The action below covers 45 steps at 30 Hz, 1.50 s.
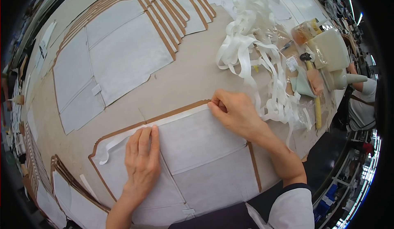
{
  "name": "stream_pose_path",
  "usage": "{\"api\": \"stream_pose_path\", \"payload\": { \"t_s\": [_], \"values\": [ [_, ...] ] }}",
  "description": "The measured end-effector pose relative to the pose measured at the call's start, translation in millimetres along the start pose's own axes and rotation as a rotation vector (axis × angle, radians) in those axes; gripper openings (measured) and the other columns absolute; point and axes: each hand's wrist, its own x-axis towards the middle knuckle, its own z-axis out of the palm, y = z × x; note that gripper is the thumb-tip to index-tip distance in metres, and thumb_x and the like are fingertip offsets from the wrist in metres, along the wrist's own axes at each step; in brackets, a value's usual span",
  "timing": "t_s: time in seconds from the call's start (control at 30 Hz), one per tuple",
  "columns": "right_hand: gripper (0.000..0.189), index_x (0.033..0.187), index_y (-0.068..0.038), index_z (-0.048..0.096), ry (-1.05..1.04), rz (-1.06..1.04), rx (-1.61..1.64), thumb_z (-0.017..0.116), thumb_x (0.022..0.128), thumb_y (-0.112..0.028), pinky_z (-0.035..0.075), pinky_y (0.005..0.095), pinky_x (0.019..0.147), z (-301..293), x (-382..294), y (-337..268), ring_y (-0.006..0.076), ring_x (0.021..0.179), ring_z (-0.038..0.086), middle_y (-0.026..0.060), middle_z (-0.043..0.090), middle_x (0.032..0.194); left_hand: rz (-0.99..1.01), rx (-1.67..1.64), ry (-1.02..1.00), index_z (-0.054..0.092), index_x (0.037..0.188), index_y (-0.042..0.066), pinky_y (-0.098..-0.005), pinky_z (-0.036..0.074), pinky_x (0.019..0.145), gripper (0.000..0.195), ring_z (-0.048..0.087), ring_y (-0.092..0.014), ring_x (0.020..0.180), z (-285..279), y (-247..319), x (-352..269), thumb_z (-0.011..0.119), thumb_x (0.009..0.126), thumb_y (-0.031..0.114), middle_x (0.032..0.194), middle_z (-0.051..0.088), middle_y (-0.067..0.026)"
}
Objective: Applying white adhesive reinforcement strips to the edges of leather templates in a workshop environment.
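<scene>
Before me lies a stitched panel (203, 179) with a pale grey-white backing and brown borders. A white tape (181, 114) runs along the inside of its far border, and the tape's left end (106, 155) curls loose over the backing. My left hand (141, 158) rests palm down on the panel, fingertips on the tape near a seam, gripping nothing. At the far right corner my right hand (235, 110) pinches thumb and forefinger together at the tape's end beside the brown border. Exactly what sits between those fingertips is hidden.
Similar panels (129, 44) lie overlapped at the back left, and more (74, 192) stand at the left. On the right are a heap of white tape (246, 50), a hammer (317, 106) with a yellow handle and plastic bottles (331, 49). Another person (363, 106) is beyond.
</scene>
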Motion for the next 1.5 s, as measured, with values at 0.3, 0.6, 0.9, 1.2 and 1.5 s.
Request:
{"api": "stream_pose_path", "payload": {
  "t_s": [0.3,0.6,0.9,1.2,1.5],
  "values": [
    [0.016,0.083,0.001,0.059,0.048,-0.03,-0.039,0.067,0.09,-0.011,0.045,0.0374,0.055,5.9,0.8,1.1,0.0256,0.056,0.059,0.0137,0.062,0.066,0.086,-0.124,0.017,0.059,0.126,-0.013,-0.0471,0.049,0.098,0.05,0.055,-0.039,0.122,26.6,47.4,39.0,0.068,0.078,0.0,0.134,0.056,-0.0236],
    [0.015,0.087,0.0,0.061,0.169,-0.032,-0.052,0.067,0.092,-0.012,0.048,0.0384,0.057,-2.7,-40.4,3.9,0.0289,0.063,0.063,0.0145,0.065,0.077,0.131,-0.126,-0.017,0.056,0.128,-0.014,-0.0511,0.046,0.104,0.048,0.054,-0.041,0.126,33.0,67.6,53.6,0.065,0.084,0.002,0.136,0.055,-0.0277],
    [0.012,0.086,0.001,0.061,0.152,0.116,0.119,0.064,0.092,-0.009,0.049,0.0407,0.059,-10.8,-44.2,5.7,0.033,0.066,0.065,0.0162,0.065,0.077,0.09,-0.163,-0.028,0.055,0.132,-0.011,-0.0508,0.041,0.107,0.056,0.05,-0.039,0.129,37.3,72.4,56.0,0.07,0.081,0.007,0.141,0.051,-0.0247],
    [0.018,0.078,0.002,0.056,0.128,0.097,0.028,0.062,0.09,-0.01,0.047,0.0459,0.059,-12.1,-36.5,8.2,0.0379,0.063,0.062,0.0192,0.063,0.07,0.077,-0.156,-0.019,0.056,0.131,-0.01,-0.049,0.041,0.105,0.057,0.05,-0.035,0.128,39.4,77.0,62.0,0.073,0.08,0.007,0.138,0.052,-0.0204],
    [0.019,0.08,0.001,0.059,0.064,0.164,0.016,0.063,0.091,-0.014,0.047,0.0469,0.059,-19.0,-38.0,6.3,0.0379,0.062,0.063,0.0185,0.064,0.069,0.178,-0.17,-0.008,0.056,0.131,-0.01,-0.0484,0.043,0.105,0.058,0.051,-0.035,0.129,42.6,73.8,67.8,0.074,0.079,0.008,0.138,0.053,-0.0208]
  ]
}}
